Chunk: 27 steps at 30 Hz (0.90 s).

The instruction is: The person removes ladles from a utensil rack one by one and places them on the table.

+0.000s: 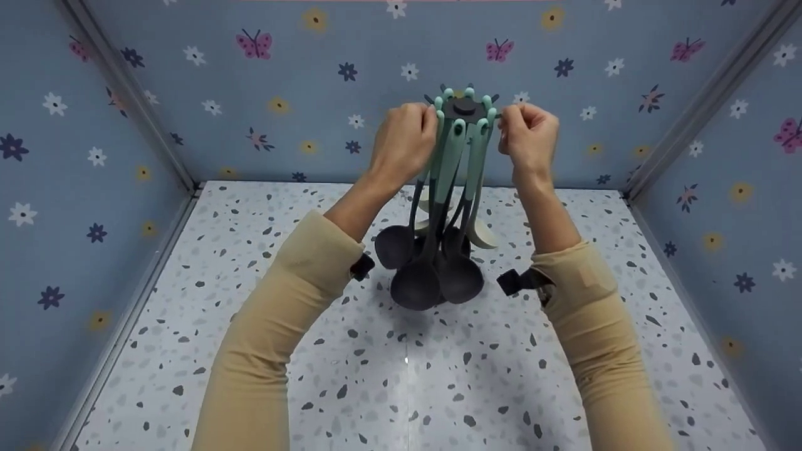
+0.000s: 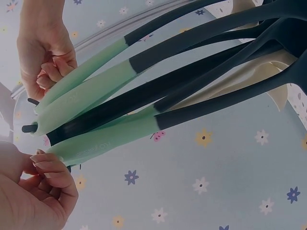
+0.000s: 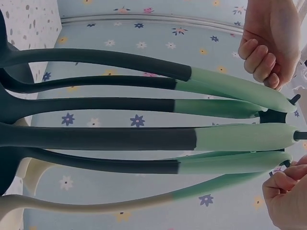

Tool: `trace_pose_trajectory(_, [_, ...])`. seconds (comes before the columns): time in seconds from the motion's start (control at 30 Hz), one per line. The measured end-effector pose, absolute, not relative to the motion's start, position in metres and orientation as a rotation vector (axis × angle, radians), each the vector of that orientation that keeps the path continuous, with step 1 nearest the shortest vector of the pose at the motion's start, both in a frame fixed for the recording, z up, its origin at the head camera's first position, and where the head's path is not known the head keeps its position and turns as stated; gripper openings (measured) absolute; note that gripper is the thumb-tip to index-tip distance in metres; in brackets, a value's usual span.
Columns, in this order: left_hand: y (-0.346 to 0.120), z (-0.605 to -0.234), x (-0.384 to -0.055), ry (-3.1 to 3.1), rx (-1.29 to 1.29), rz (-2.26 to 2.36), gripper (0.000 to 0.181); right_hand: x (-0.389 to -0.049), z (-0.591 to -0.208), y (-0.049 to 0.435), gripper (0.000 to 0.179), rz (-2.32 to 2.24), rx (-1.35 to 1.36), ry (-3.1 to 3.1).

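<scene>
Green-handled utensils (image 1: 450,160) hung from a dark holder (image 1: 464,109) above the speckled counter (image 1: 376,388), probably stiff, light singly but bottom-heavy together, so the holder's hooks (image 2: 29,128), which the left hand (image 1: 406,139) and right hand (image 1: 532,139) appeared to pinch with curled fingers, seemed the sensible place to hold.

Lower mint-green, smooth, tapered utensil handle (image 2: 115,132): a short line of small, pale lettering (image 2: 94,147) runs along its side in the left wrist view (too faint and blurred to spell out).
Broad mint-green, tapered utensil handle (image 2: 91,98) above it: similar pale marks (image 2: 69,99) toward its hung end, likewise illegible.
Readable words, brands or numbers: none in any view.
</scene>
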<state>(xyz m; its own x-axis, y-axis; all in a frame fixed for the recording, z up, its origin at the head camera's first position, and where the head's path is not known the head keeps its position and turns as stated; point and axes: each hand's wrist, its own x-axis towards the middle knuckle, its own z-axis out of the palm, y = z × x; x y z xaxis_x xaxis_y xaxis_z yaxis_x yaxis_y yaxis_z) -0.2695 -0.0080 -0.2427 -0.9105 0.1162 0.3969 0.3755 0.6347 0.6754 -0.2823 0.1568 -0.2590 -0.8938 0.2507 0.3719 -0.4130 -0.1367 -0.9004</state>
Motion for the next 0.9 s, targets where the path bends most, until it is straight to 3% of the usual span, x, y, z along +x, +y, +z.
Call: trace_pose_trajectory(0.9, [-0.005,-0.264,-0.265,-2.247,-0.437,-1.132,0.025,-0.275,-0.284,0.163,0.025,1.895,0.459,-1.684])
